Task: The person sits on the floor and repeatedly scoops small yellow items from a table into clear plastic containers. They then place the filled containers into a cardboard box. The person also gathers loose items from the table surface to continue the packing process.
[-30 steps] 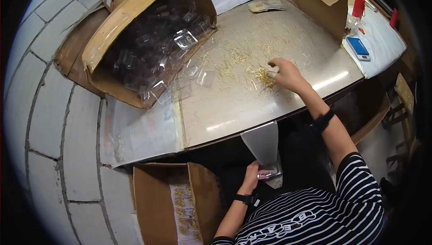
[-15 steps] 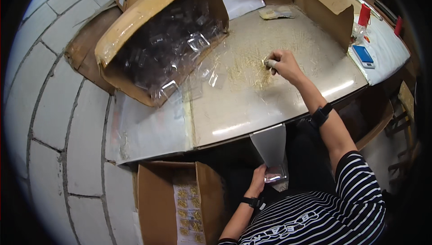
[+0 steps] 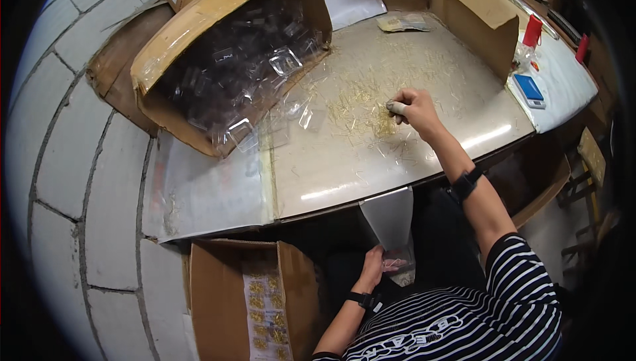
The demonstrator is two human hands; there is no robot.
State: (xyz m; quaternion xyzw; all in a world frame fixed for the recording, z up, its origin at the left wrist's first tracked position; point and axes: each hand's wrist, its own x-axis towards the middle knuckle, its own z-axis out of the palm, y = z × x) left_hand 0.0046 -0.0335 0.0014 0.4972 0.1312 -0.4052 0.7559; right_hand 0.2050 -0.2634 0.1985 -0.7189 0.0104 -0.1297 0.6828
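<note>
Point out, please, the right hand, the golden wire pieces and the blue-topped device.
Right hand (image 3: 417,110): head view, middle of hand.
Golden wire pieces (image 3: 380,123): head view, pile's dense part.
Blue-topped device (image 3: 528,87): head view, blue top.

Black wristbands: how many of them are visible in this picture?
2: one black wristband around the left forearm, another wristband around the right forearm. No others are seen.

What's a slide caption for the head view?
Right hand at scattered golden wire pieces on a worktable, left hand below its edge, open carton of clear plastic cases at left.
</note>
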